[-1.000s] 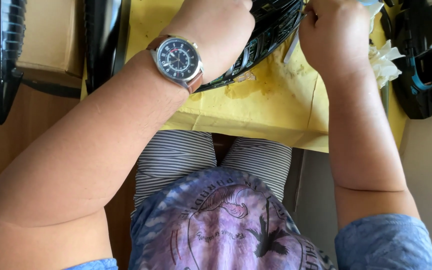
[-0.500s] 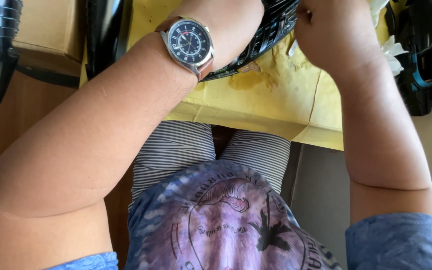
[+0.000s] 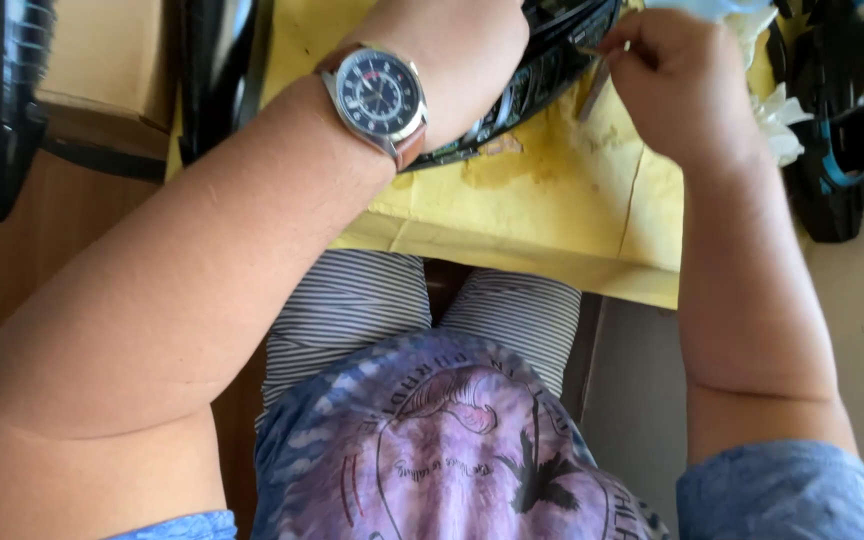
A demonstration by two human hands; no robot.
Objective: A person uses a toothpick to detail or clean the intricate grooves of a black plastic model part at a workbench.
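Black slatted panel [image 3: 537, 75] lay at upper centre of frame on yellow sheet [image 3: 552, 200], probably to shield worktop below. Sheet front edge overhung striped lap at frame centre; open sheet area remained lower right of panel. Left hand [image 3: 457, 50], upper centre, pressed closed over panel, apparently steadying it; wristwatch [image 3: 380, 97] faced camera. Right hand [image 3: 677, 75], upper right, pinched thin metal tool [image 3: 592, 88] against panel edge. Dark parts crowded upper left and right corners, limiting side room.
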